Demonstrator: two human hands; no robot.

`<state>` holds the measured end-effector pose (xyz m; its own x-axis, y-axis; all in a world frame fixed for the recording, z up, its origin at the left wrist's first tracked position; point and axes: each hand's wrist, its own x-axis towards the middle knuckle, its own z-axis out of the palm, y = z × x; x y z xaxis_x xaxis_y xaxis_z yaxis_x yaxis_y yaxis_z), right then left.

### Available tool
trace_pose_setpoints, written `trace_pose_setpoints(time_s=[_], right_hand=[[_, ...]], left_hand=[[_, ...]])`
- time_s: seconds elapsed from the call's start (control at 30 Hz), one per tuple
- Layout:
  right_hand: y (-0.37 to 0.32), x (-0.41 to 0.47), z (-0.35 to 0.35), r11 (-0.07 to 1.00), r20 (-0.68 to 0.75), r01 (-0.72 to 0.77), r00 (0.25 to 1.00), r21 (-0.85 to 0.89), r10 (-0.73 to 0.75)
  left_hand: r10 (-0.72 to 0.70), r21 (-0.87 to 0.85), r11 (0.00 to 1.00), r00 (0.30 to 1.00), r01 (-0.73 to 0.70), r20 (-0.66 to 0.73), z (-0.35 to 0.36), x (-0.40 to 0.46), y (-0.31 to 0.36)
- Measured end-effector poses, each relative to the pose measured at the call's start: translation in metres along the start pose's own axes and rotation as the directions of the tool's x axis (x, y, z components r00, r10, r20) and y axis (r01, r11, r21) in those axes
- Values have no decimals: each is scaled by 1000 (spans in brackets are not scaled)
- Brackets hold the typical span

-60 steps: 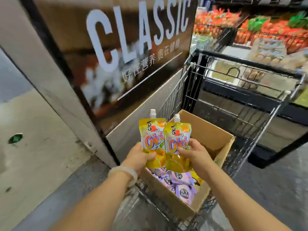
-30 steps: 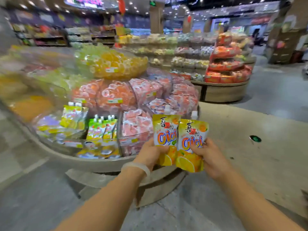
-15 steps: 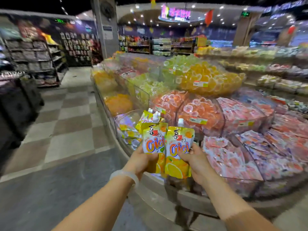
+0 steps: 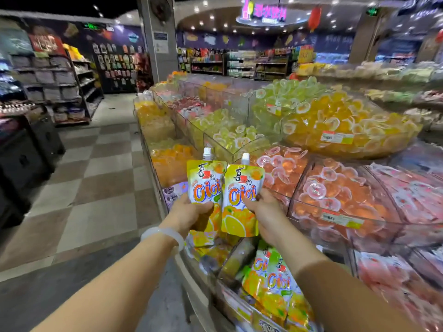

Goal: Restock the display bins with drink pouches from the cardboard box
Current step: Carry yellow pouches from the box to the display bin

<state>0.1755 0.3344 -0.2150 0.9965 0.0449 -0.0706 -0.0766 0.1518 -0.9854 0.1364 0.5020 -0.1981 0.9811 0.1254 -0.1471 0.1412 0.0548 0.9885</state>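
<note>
While each pouch stands upright, cap up, the left hand [image 4: 189, 213] grips the left pouch [image 4: 205, 188] and the right hand [image 4: 266, 213] grips the right pouch [image 4: 241, 200] above the bins [image 4: 297, 188].

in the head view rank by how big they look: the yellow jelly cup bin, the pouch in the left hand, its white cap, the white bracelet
1. yellow jelly cup bin, largest though farther off
2. pouch in the left hand
3. white bracelet, nearer the camera, so flattered
4. white cap, smallest
</note>
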Motion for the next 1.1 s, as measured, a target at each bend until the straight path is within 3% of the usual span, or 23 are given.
trace_pose_setpoints(time_s=[0.17, 0.27, 0.4, 0.5, 0.57, 0.63, 0.73, 0.8, 0.97, 1.1], right_hand=[[23, 56, 23, 1000, -131, 4, 991, 20, -1], [43, 81, 36, 991, -293, -35, 956, -132, -5], [69, 91, 58, 998, -476, 16, 879, 62, 15], [87, 86, 71, 994, -542, 34, 840, 101, 26], [100, 81, 76, 993, -630, 27, 775, 114, 51], [112, 76, 79, 993, -702, -10, 706, 122, 93], [125, 77, 81, 993, -746, -31, 657, 110, 103], [126, 82, 83, 991, -772, -38, 624, 127, 123], [137, 101, 86, 990, -761, -91, 633, 110, 143], [148, 110, 95, 978, -781, -197, 599, 69, 176]], left_hand=[[-19, 126, 992, 996, 8, 86, -23, 91, -11], [-26, 178, 984, 992, 5, 120, -27, 140, -22], [-84, 249, 968, 954, 10, 289, -32, 182, -42], [-169, 372, 927, 932, 40, 320, -35, 201, -64], [-170, 303, 950, 936, 73, 308, -37, 205, -76], [-244, 175, 965, 917, 197, 315, -38, 205, -86], [-335, 148, 942, 886, 302, 320, -37, 211, -90], [-332, 189, 940, 885, 283, 327, -35, 223, -89], [-350, 408, 896, 843, 174, 409, -35, 249, -96], [-263, 619, 777, 833, -116, 486, -46, 244, -118]])
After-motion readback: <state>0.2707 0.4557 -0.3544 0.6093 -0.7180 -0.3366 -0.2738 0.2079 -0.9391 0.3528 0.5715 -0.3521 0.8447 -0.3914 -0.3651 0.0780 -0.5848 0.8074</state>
